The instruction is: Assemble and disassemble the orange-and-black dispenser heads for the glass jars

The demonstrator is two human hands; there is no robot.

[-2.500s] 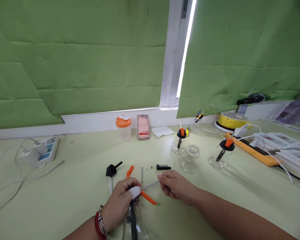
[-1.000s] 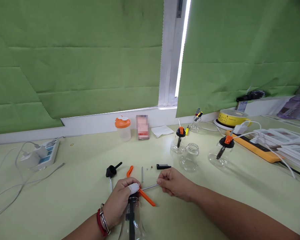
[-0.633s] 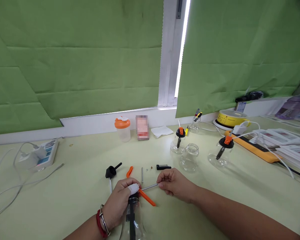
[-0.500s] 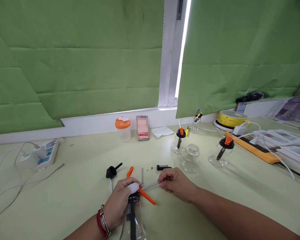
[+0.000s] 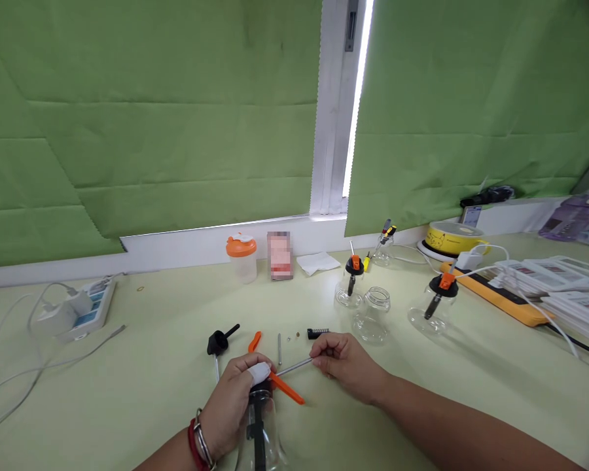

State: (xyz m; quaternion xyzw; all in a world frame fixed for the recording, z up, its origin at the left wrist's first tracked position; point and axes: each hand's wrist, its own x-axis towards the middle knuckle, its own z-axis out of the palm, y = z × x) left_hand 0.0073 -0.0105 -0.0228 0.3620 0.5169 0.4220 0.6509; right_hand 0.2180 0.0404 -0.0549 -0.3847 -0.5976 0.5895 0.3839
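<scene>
My left hand (image 5: 240, 399), its thumb wrapped in white, is closed round the black top of a clear glass bottle (image 5: 271, 435). An orange lever (image 5: 288, 389) sticks out to the right from under the thumb. The fingertips of my right hand (image 5: 346, 363) pinch a thin metal rod (image 5: 295, 366), whose other end meets the bottle top by the left hand. Beyond the hands lie an orange piece (image 5: 254, 341), a metal pin (image 5: 279, 349), a black part with a spring (image 5: 318, 333) and tiny bits. A black funnel-like part (image 5: 218, 342) is at the left.
An open glass jar (image 5: 372, 317) and two jars with black and orange tops (image 5: 349, 286) (image 5: 434, 304) stand at the right. Behind are an orange-lidded cup (image 5: 243, 258) and a tissue (image 5: 318, 263). A power strip (image 5: 95, 307) with cables lies at the left.
The view has shifted slightly. Both hands keep nearly the same pose, with the rod still between the bottle top and the right fingertips.
</scene>
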